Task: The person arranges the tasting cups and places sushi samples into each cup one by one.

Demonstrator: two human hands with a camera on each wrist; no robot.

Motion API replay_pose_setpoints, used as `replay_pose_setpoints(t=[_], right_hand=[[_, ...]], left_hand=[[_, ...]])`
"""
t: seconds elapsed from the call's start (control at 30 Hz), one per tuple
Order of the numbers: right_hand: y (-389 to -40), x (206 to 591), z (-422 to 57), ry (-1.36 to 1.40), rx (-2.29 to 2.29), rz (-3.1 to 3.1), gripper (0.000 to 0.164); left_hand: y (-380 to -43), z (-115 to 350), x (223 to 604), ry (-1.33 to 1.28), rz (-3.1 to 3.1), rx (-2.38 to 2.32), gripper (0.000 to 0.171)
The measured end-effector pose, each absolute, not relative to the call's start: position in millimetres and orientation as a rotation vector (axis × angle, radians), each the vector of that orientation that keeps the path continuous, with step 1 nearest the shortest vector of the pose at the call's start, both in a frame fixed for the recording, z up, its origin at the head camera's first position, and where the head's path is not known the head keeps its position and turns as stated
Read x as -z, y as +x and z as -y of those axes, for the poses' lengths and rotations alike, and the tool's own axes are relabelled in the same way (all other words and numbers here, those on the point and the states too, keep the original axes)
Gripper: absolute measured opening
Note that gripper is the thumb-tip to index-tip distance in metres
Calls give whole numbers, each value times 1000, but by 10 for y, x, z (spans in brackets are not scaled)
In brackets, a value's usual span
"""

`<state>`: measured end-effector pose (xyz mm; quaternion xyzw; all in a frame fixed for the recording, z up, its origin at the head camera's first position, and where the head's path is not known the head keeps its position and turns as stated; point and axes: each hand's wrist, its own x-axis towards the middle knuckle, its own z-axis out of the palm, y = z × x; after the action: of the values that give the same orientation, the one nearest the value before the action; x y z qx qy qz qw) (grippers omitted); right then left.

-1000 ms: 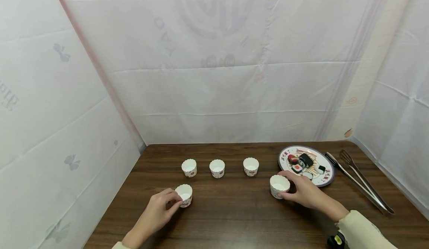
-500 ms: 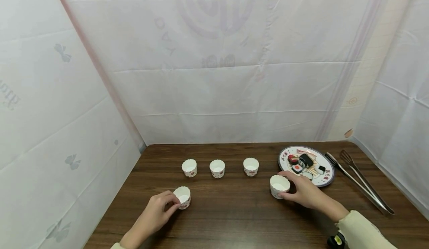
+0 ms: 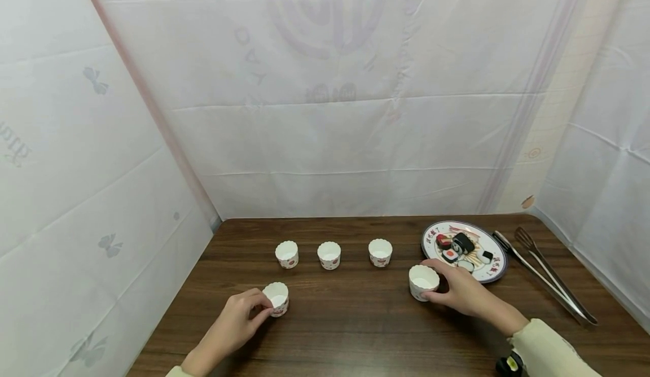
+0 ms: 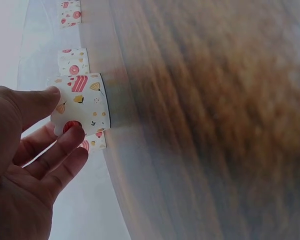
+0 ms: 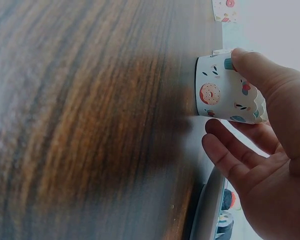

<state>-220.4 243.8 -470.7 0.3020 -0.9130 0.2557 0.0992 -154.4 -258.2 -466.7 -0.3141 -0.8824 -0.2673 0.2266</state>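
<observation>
At the left of the table, my left hand (image 3: 237,319) pinches the rim of a white paper baking cup (image 3: 277,296). In the left wrist view the printed wall of that baking cup (image 4: 85,102) stands upright on the table, thumb on one side and fingers on the other. My right hand (image 3: 461,293) holds a second baking cup (image 3: 423,282) between thumb and fingers. Seen from the right wrist, this baking cup (image 5: 222,92) also stands on the wood and has a doughnut print. Both cups look bare inside.
Three more baking cups, left (image 3: 287,254), middle (image 3: 329,255) and right (image 3: 380,252), form a row farther back. A plate (image 3: 490,275) with sushi pieces (image 3: 463,243) lies beyond my right hand. Metal tongs (image 3: 550,278) lie right of it. White cloth (image 3: 325,140) hangs behind the table.
Between the first frame and the second, my left hand shifts its baking cup slightly left and nearer to me. Since then both hands and cups stay still.
</observation>
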Motion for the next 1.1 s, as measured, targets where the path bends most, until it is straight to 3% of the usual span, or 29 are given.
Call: replay_pose_setpoints(t=[1.1], right_hand=[[-2235,4740,-2454,902,-741,2724,60]], left_hand=[[-1709,2201,4288,-877,2271,681,23]])
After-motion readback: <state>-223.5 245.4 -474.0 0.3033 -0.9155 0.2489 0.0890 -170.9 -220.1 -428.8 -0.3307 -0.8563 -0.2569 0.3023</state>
